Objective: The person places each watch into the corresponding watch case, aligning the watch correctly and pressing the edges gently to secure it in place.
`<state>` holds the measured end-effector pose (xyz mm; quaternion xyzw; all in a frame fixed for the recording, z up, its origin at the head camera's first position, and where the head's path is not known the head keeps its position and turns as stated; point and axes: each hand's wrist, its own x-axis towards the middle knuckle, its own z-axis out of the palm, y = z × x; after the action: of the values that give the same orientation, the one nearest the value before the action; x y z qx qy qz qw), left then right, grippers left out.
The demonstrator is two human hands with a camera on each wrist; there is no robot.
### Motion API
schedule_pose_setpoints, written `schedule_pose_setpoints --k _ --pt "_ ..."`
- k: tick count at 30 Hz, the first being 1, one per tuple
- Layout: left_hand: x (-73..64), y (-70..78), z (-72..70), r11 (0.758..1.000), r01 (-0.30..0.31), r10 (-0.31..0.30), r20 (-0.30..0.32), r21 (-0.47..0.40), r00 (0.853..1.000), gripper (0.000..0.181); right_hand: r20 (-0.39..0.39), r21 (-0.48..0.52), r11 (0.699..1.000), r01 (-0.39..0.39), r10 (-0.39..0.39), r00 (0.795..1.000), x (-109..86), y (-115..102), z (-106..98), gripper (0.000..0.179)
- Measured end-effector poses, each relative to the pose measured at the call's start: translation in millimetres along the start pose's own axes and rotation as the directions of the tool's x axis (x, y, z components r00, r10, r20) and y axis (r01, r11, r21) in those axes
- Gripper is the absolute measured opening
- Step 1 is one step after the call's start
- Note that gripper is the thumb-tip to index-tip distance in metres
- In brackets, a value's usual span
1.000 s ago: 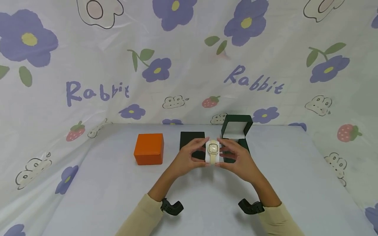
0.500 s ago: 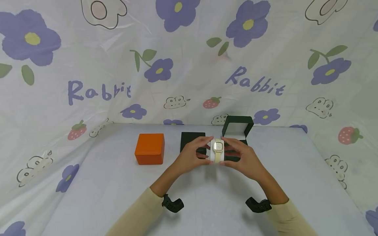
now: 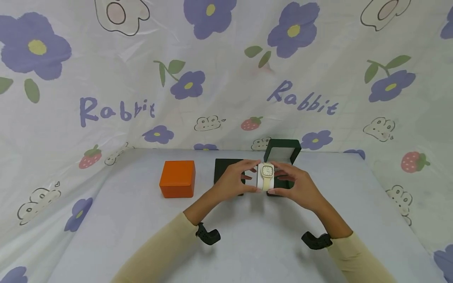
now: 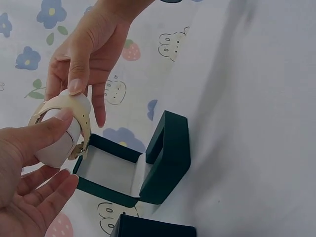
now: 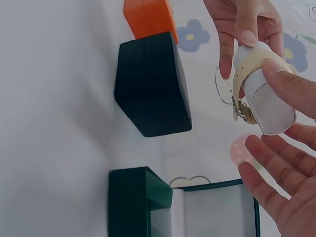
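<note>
A square-faced watch (image 3: 267, 170) with a cream strap is wrapped around a white cushion (image 5: 274, 112). Both hands hold it up above the table, its dial facing up toward the head camera. My left hand (image 3: 231, 181) pinches the left end of the cushion between thumb and fingers, while my right hand (image 3: 301, 186) pinches the right end. The strap's buckle (image 5: 242, 109) hangs on the underside in the right wrist view. Just beyond the right hand stands a green watch box (image 4: 168, 158) with its lid raised and a white lining; the hands partly cover its base.
A dark closed box (image 3: 223, 169) stands behind my left hand, left of the green one. Farther left is an orange box (image 3: 177, 179). A white cloth with flowers and rabbits (image 3: 212, 86) hangs behind the white table (image 3: 247, 251).
Both hands have moved to the right and slightly farther from me with the watch and cushion, toward the green box. The boxes stay where they were.
</note>
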<state>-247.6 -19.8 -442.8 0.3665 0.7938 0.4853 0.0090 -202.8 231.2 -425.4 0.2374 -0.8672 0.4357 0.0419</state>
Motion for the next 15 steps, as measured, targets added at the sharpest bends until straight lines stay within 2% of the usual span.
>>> schedule_pose_setpoints --k 6,15 --pt "7.8 -0.1 2.4 1.000 -0.005 0.005 0.000 0.012 1.000 0.084 -0.002 -0.015 1.000 -0.011 0.011 1.000 1.9 3 -6 0.080" --pt "16.6 -3.9 19.4 0.997 0.071 -0.071 -0.019 0.013 0.997 0.084 0.020 -0.024 0.999 -0.036 0.036 0.999 1.3 16 -13 0.081"
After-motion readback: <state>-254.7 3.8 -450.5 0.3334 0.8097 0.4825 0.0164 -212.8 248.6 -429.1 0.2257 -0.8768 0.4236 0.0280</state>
